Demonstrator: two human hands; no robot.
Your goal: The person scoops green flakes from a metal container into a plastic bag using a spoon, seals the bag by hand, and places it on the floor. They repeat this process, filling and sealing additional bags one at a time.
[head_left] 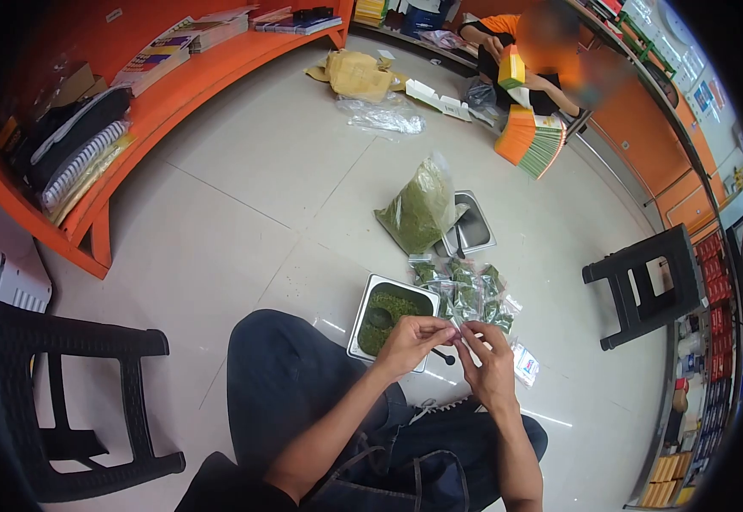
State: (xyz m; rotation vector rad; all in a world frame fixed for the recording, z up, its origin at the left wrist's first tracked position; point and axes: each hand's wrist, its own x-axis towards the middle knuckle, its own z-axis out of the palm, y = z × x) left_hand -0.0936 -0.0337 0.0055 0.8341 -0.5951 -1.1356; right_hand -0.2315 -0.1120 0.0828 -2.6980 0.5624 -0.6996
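My left hand (416,343) and my right hand (487,358) meet above the floor, fingertips pinched together on the edge of a small clear plastic bag (455,323). Fingers hide most of this bag. Just beyond them lie several small zip bags (467,292) filled with dried green herb. Beside my left hand is a steel container (356,328) holding loose green herb (394,304). A black scoop sits in the herb, and its dark handle end (449,359) shows under my hands. A stack of flat clear bags (525,365) lies right of my right hand.
A large bag of green herb (418,209) stands beyond, next to a second steel container (479,224) with a dark utensil. Black stools (649,282) stand on both sides. A co-worker in orange (551,43) handles orange-and-white boxes (516,136). An orange shelf (192,72) runs along the left.
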